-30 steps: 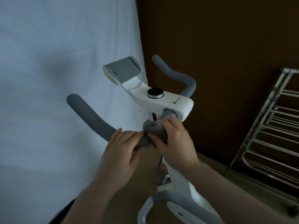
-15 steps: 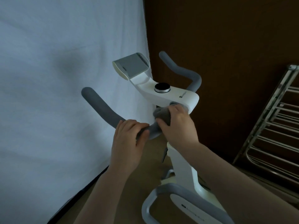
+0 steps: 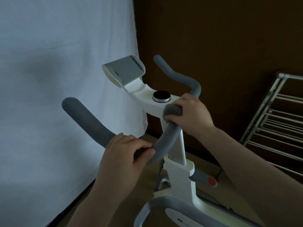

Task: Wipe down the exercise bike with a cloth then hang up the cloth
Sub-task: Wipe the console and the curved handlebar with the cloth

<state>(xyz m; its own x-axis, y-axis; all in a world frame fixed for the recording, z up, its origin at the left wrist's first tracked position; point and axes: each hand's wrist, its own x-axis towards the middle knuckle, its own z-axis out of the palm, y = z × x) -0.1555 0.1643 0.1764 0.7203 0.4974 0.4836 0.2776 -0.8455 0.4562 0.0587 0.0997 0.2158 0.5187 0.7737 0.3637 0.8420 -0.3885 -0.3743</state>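
Two bare hands work at the middle of the frame, on the handlebar of a white exercise bike [image 3: 177, 174]. Our left hand [image 3: 124, 154], at lower centre, has its fingers curled and clamped round the grey foam grip of the left handlebar [image 3: 91, 118], probably to steady the bike while the other hand wipes. Our right hand [image 3: 190, 110], right of centre, has its fingers curled over a bunched grey cloth [image 3: 173, 109] and its thumb beneath, pressing the cloth against the white console housing where the bar joins it. So the cloth sits at the bike's centre junction, just below a round black dial [image 3: 161, 95] with a metal rim.

The bars are thick, rounded, matte foam tubes that sweep up and outward; the right handlebar [image 3: 180, 76] curves away behind the right hand. A grey tablet holder [image 3: 123, 71] tilts up above the dial. The frame is smooth, glossy plastic. A white sheet [image 3: 57, 63] hangs across the left of the frame. A metal drying rack [image 3: 278, 120] leans at the far right, likely the place to hang the cloth afterwards.
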